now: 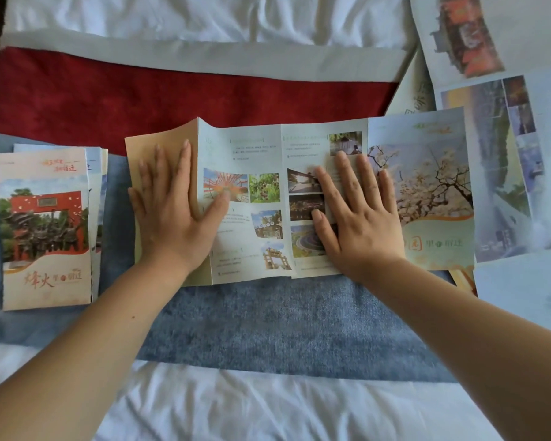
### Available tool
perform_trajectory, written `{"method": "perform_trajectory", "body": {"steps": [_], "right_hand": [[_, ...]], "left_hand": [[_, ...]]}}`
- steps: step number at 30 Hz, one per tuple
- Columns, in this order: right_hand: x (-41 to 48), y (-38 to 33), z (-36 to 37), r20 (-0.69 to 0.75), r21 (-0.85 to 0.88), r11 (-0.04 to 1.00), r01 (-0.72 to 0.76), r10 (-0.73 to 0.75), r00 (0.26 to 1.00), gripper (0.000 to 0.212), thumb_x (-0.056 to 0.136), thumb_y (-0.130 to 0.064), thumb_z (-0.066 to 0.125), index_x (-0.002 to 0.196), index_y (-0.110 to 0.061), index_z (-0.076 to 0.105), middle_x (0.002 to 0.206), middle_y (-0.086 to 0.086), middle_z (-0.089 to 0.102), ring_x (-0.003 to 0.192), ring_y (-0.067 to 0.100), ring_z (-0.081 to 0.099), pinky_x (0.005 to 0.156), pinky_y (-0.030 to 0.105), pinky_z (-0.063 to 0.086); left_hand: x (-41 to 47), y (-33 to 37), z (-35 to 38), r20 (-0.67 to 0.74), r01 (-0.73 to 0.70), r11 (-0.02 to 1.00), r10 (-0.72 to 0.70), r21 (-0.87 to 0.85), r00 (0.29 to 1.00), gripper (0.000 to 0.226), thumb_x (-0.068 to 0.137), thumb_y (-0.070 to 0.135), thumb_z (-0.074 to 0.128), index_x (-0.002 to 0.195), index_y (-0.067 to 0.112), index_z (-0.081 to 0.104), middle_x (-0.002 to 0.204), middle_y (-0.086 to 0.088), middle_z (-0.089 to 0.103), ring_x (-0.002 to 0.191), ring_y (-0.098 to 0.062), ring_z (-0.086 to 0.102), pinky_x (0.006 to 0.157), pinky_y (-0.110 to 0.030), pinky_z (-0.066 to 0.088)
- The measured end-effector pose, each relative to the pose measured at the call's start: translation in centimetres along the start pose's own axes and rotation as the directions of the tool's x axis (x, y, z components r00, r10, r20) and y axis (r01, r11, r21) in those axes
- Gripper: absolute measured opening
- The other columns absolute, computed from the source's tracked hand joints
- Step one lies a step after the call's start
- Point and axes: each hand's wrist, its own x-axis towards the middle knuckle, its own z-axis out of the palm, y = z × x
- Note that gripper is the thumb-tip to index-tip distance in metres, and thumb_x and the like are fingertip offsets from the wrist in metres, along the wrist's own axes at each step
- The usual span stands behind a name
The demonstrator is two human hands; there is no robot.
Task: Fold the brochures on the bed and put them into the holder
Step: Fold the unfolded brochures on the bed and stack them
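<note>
Head view: your left hand [172,214] is flat, grasping nothing, pressing the folded left panel of the brochure [255,202] mid-bed; your right hand [357,211] lies flat too. Folded stack [45,230] left. Holder unseen. Soft blanket [268,323] risks crooked creases.

Folded brochure [45,230] top of left stack: cover title reads 烽火, smaller characters after it blurred. Open brochure [299,198]: body print too small, cover title unreadable
</note>
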Motion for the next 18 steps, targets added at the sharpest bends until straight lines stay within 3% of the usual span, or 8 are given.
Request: {"method": "perform_trajectory", "body": {"steps": [7,12,18], "right_hand": [[0.1,-0.1,-2.1,0.115,0.084,0.996,-0.005,-0.004,0.993,0.066,0.107,-0.058,0.018,0.166,-0.033,0.005,0.174,0.002,-0.009,0.159,0.026,-0.015,0.129,0.051,-0.004],[-0.1,2.1,-3.7,0.100,0.273,0.962,-0.002,-0.026,0.995,0.061,0.109,-0.042,0.035,0.165,-0.017,0.024,0.174,0.007,0.000,0.161,0.022,-0.006,0.130,0.040,0.000],[-1.4,5.4,-4.7,0.032,0.084,0.988,-0.127,0.125,0.992,0.064,0.106,-0.047,0.024,0.163,-0.017,0.027,0.173,0.010,0.012,0.160,0.031,0.000,0.130,0.049,-0.001]], "left_hand": [[-0.2,4.2,0.2,0.016,-0.016,0.989,0.018,-0.150,1.000,0.093,0.082,0.062,0.042,0.163,0.038,0.004,0.173,-0.002,-0.002,0.159,-0.023,-0.009,0.123,-0.054,-0.010],[-0.5,7.4,1.3,0.036,-0.063,0.990,0.068,-0.127,0.997,0.097,0.080,0.045,0.052,0.162,0.040,0.001,0.173,-0.006,-0.002,0.159,-0.027,-0.008,0.125,-0.055,-0.007],[-0.5,10.2,2.9,0.069,-0.095,0.990,0.102,-0.101,0.992,0.095,0.080,0.046,0.047,0.161,0.042,-0.004,0.173,-0.005,-0.004,0.158,-0.029,-0.010,0.125,-0.058,-0.008]]}}
